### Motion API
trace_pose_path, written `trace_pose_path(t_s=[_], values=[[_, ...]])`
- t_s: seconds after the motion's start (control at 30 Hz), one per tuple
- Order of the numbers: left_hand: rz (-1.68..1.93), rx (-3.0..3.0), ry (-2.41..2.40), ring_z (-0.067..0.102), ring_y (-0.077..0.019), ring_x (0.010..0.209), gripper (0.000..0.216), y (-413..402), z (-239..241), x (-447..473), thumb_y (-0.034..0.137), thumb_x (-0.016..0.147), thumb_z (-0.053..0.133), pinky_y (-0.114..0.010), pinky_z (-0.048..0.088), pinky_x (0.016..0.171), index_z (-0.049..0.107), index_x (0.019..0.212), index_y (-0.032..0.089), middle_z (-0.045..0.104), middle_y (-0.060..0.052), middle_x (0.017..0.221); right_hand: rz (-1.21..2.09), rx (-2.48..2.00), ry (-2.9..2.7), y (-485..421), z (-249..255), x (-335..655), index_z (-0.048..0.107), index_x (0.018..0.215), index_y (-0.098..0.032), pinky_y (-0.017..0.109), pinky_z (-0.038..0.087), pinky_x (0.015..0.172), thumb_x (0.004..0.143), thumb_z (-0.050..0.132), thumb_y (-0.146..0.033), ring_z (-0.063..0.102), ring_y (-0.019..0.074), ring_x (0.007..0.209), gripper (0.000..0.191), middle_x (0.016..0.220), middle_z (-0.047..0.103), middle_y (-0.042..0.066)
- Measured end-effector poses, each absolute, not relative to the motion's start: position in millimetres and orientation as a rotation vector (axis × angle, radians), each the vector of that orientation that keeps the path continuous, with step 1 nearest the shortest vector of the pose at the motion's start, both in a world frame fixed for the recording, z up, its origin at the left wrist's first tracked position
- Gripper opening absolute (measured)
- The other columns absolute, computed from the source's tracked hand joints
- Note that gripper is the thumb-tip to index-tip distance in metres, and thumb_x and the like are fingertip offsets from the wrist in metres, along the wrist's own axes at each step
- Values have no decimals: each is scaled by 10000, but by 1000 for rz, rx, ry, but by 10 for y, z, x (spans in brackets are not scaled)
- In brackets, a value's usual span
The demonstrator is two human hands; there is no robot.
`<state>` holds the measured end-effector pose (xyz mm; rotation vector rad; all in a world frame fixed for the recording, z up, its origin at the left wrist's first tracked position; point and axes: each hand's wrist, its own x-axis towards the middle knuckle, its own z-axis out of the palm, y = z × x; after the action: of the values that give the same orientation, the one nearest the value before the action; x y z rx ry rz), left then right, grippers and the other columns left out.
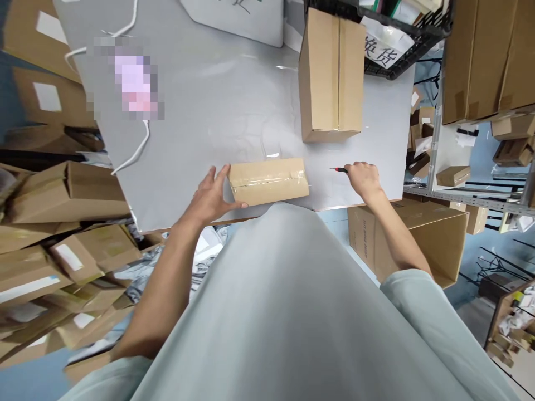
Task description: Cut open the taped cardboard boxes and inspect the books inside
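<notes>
Fingers spread on left hand [211,196] steadying taped box [268,180], right hand [363,178] curled round cutter [340,169], bigger box [332,75] farther back

Matt brown cardboard box [268,180] sealed with glossy clear tape, on a smooth, slightly shiny grey tabletop [217,111].

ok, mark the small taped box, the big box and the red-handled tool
small taped box [270,181], head view, middle of its taped top.
big box [332,75], head view, top face by the centre seam.
red-handled tool [340,169], head view, tip sticking out of the right hand [363,179].
</notes>
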<state>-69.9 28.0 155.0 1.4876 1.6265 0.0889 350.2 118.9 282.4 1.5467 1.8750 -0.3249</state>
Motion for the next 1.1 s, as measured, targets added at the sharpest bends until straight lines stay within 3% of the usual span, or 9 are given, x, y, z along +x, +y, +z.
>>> trace_pose_path(t_s=[0.07,0.17,0.33,0.47,0.7,0.77,0.87,1.0,1.1], values=[[69,1632,1635,47,-608,1729,1415,357,1646,-483,784,720,906,-836,129,1343,243,1799,153,31,-306,1890,-408,1735,1829,999,2797,3701,760,1437,-214,380,498,883,1173,471,-257,760,321,1112,394,1252,819,212],[76,1852,1463,-33,-589,1737,1407,549,1746,87,681,738,936,-816,-7,1355,221,1785,70,34,-349,1874,-577,2028,1790,572,2703,3840,697,1532,-290,361,520,890,1178,480,-341,774,317,1125,419,1308,827,150],[71,1992,1263,161,-592,1715,1471,839,1690,1058,487,652,991,-765,75,1378,171,1783,28,190,-377,1836,-916,2388,1631,-151,2482,3663,742,1487,-301,338,535,841,1135,517,-375,795,326,1078,424,1213,867,102],[122,2046,1286,320,-627,1631,1408,875,1750,1210,364,636,948,-766,177,1360,192,1757,-26,354,-400,1742,-1026,2589,1597,-488,2446,3463,774,1438,-235,319,539,822,1103,522,-378,793,285,934,443,1086,873,100],[462,2022,1282,244,-544,1705,1463,647,2250,495,564,730,947,-679,228,1399,63,1799,100,266,-312,1822,-1154,2827,1734,-578,2709,3092,771,1415,-192,332,581,840,1112,512,-528,787,248,889,521,1052,862,95],[535,1941,1333,183,-523,1735,1500,530,2241,287,629,732,952,-670,227,1407,23,1811,159,203,-279,1861,-1165,2854,1807,-524,2784,2935,771,1410,-190,340,598,854,1109,531,-551,793,244,905,528,1078,864,101],[572,1836,1383,149,-506,1750,1529,352,2058,34,657,723,964,-646,233,1415,23,1814,146,165,-292,1870,-1181,2800,1938,-429,2850,2663,769,1416,-193,342,616,866,1113,539,-542,793,227,892,516,1107,864,97],[589,1680,1410,209,-517,1733,1574,183,1784,-281,672,668,1002,-654,310,1382,69,1817,139,201,-317,1846,-1248,2597,2074,-351,2865,2291,766,1427,-216,352,638,944,1112,549,-505,822,240,1040,479,1232,862,98],[650,1540,1412,362,-477,1681,1493,172,1731,-496,695,669,999,-605,447,1309,175,1818,217,298,-263,1821,-1241,2473,2124,-333,2863,2057,744,1467,-235,377,638,1024,1120,539,-481,825,255,1146,472,1345,840,96]])
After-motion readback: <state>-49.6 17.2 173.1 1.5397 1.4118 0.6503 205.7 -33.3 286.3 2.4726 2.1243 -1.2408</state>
